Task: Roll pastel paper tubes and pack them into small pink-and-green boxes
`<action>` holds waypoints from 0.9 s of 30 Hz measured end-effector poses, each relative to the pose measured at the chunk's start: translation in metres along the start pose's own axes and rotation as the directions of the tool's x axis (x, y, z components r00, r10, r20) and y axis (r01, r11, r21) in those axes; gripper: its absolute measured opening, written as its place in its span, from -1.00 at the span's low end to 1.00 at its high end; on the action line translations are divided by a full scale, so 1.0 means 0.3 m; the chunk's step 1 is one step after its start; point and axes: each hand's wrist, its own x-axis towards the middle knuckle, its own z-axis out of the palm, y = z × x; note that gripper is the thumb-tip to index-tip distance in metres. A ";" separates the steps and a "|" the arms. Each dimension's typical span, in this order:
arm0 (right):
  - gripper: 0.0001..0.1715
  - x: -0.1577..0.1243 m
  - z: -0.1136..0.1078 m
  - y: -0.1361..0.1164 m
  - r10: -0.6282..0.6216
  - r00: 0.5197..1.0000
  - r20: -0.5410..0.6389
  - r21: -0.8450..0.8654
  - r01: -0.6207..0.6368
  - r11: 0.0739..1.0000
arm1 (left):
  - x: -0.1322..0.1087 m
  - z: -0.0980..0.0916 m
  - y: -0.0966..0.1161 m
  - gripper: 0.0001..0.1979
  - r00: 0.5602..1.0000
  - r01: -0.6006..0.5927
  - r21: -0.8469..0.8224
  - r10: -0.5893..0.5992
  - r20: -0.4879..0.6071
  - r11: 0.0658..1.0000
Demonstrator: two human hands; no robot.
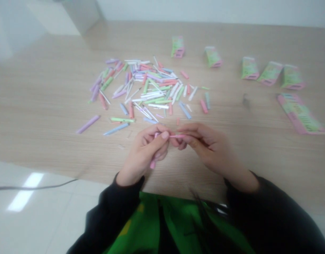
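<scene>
My left hand (149, 143) is closed, its thumb pressing a thin pink pen part (176, 136) against the fingers. A second pink piece (152, 164) pokes out below the left palm; whether the two are joined is hidden. From the right, my right hand (207, 144) pinches the other end of the thin pink part between thumb and fingers. Both hands meet just above the table's near side. Beyond them lies a loose pile of pen parts (154, 95), slim tubes and short caps in purple, green, white, blue and coral. The picture is blurred, so fine detail is lost.
Several small green-and-pink boxes (249, 68) stand along the back right of the wooden table (51, 91). A flat pink-and-green pack (301, 114) lies at the right. A purple tube (88, 124) sits left of the pile. A dark cable (35, 188) runs over the floor.
</scene>
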 end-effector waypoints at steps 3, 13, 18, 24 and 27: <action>-0.89 0.001 0.003 -0.002 0.051 0.998 -0.035 0.085 -0.048 0.995 | -0.004 -0.005 0.000 -0.85 1.000 0.011 0.017 -0.011 -0.008 1.000; -0.90 -0.005 0.016 0.004 0.039 0.993 -0.115 -0.011 -0.040 0.999 | 0.001 -0.007 -0.007 -0.78 0.997 -0.022 0.190 0.036 -0.071 0.981; -0.83 -0.002 0.014 0.011 0.047 0.991 -0.127 -0.107 -0.060 0.992 | -0.001 0.004 -0.004 -0.86 0.993 -0.052 0.313 0.081 -0.080 0.948; -0.73 0.006 0.012 0.013 0.131 0.983 -0.126 -0.223 -0.157 0.962 | 0.000 0.010 -0.005 -0.89 0.975 -0.070 0.443 0.154 -0.158 0.894; -0.56 0.010 0.006 0.009 0.178 0.983 -0.040 -0.249 -0.183 0.951 | -0.001 0.002 0.000 -0.86 0.978 -0.078 0.440 0.154 -0.139 0.895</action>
